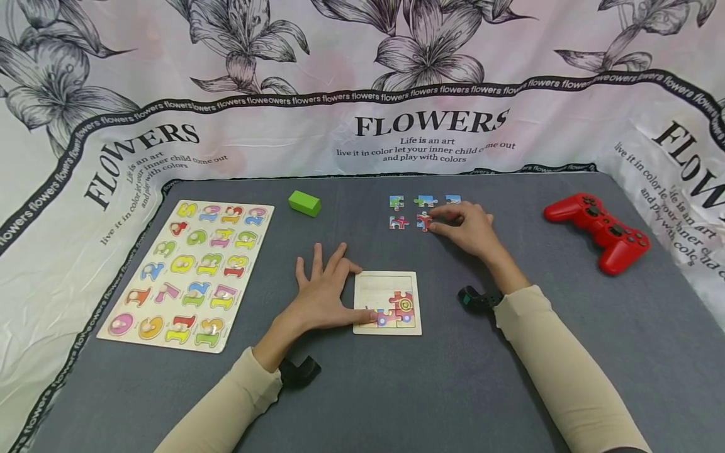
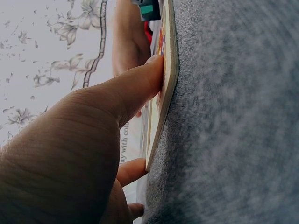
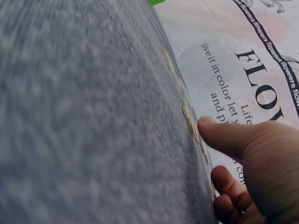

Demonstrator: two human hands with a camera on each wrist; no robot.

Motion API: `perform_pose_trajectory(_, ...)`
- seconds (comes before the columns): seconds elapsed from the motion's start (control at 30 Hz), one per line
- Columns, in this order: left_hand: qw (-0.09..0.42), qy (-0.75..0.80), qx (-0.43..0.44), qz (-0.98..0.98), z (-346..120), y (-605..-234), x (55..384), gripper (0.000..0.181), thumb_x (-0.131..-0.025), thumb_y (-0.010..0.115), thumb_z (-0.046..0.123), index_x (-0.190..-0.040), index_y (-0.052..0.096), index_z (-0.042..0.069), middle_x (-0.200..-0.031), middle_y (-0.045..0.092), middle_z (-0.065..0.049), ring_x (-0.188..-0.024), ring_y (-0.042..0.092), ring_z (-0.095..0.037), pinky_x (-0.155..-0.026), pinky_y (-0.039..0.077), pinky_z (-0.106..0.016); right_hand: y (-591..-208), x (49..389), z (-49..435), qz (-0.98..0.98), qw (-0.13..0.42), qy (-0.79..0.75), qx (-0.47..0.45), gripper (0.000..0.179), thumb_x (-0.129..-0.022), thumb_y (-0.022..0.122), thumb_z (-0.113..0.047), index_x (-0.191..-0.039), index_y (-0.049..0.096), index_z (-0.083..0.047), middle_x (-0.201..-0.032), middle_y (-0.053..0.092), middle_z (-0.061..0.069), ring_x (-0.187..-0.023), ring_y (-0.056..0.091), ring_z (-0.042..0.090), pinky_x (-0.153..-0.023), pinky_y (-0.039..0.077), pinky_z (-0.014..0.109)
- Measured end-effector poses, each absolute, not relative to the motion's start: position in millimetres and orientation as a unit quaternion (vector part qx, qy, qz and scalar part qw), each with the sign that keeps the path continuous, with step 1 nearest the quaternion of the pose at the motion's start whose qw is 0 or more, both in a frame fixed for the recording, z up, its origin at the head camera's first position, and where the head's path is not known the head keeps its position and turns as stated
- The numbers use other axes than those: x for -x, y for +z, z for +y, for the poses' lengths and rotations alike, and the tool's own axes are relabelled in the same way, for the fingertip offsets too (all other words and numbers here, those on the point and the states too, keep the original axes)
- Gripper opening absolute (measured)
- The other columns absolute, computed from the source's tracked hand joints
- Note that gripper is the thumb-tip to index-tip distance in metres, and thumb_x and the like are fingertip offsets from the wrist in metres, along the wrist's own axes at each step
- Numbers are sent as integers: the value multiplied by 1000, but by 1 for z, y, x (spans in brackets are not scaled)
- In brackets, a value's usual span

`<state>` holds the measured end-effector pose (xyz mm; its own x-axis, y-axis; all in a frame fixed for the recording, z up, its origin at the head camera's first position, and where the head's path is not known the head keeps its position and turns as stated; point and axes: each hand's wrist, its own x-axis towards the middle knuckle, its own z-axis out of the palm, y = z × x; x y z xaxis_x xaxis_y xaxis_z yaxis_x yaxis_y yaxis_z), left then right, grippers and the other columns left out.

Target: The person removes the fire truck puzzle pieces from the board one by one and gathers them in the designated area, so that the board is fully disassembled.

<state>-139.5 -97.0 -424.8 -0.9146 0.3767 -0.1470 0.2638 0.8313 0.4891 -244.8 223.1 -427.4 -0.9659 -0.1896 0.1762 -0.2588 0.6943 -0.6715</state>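
A small square wooden puzzle board (image 1: 387, 281) lies on the grey cloth in front of me, with several joined jigsaw pieces (image 1: 403, 305) in its lower right. Spread out at the board's left side is my left hand (image 1: 320, 296); its thumb presses the lower left of the board and its index finger touches the upper left corner. Farther back, my right hand (image 1: 467, 229) pinches a red puzzle piece (image 1: 422, 221) between thumb and index finger, low at the cloth. Other loose pieces lie around it, including a red one (image 1: 398, 223) and a blue-green one (image 1: 425, 201).
A wooden number board (image 1: 189, 251) with several colourful numerals lies at the left. Behind my left hand sits a green block (image 1: 304, 204). A red game controller (image 1: 597, 231) rests at the right. A flower-printed sheet (image 1: 283, 138) rises behind the grey cloth (image 1: 453, 390).
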Motion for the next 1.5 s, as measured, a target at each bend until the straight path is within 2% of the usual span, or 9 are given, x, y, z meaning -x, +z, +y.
perform_pose_trajectory(0.23,123,236,-171,949,-96,-424,139,83,-72,79,68,-137,51,25,-174,6,-7,-156,-21,-43,-115,-19,-71,-424,242,229,-903,23,414,-115,28,-93,77,-26,-119,76,-15,-102,66,12,-85,52,25,-101,15,63)
perform_pose_trajectory(0.3,122,237,-172,948,-96,-425,139,83,-72,79,68,-137,51,25,-174,6,-7,-156,-20,-43,-115,-18,-72,-421,240,230,-900,12,420,-116,29,-93,76,-28,-120,76,-16,-100,65,11,-78,50,22,-101,27,54)
perform_pose_trajectory(0.4,118,242,-172,948,-96,-425,139,83,-71,79,68,-136,51,25,-174,7,-8,-156,-19,-44,-115,-18,-72,-417,237,230,-895,-6,428,-129,30,-94,75,-29,-122,75,-16,-97,64,10,-68,47,17,-77,42,35)
perform_pose_trajectory(0.47,115,246,-173,947,-96,-424,139,83,-71,80,67,-136,52,24,-173,8,-9,-156,-19,-45,-114,-18,-72,-414,234,229,-889,-20,435,-142,31,-94,76,-28,-123,75,-15,-96,65,10,-65,46,14,-59,37,29)
perform_pose_trajectory(0.5,116,248,-172,946,-97,-424,139,82,-71,80,67,-136,52,25,-173,8,-9,-156,-19,-44,-114,-18,-72,-413,232,228,-886,-26,439,-147,31,-93,76,-27,-123,75,-15,-95,66,10,-65,47,13,-59,37,28)
perform_pose_trajectory(0.8,119,241,-168,948,-98,-423,140,83,-72,79,67,-137,50,25,-174,6,-7,-156,-21,-41,-115,-18,-71,-407,215,219,-882,-57,425,-197,30,-91,79,-18,-120,75,-11,-103,71,8,-87,59,17,-75,45,26)
perform_pose_trajectory(1.03,122,240,-167,948,-97,-423,140,83,-72,79,67,-137,50,25,-174,6,-7,-156,-21,-42,-115,-19,-71,-410,202,213,-884,-65,395,-242,27,-88,82,-19,-114,79,-16,-108,73,3,-91,53,21,-81,43,32)
perform_pose_trajectory(1.3,125,237,-168,949,-96,-423,140,83,-72,79,68,-137,50,25,-174,6,-8,-156,-21,-43,-115,-18,-72,-405,188,199,-855,-130,391,-316,27,-87,83,-20,-114,79,-20,-101,71,-2,-96,57,19,-85,49,33)
perform_pose_trajectory(1.5,122,239,-170,948,-97,-424,141,85,-72,78,68,-138,50,24,-174,6,-8,-156,-21,-43,-115,-19,-72,-400,182,191,-863,-134,352,-338,32,-83,86,-22,-114,79,-23,-98,69,-4,-95,55,18,-85,41,37)
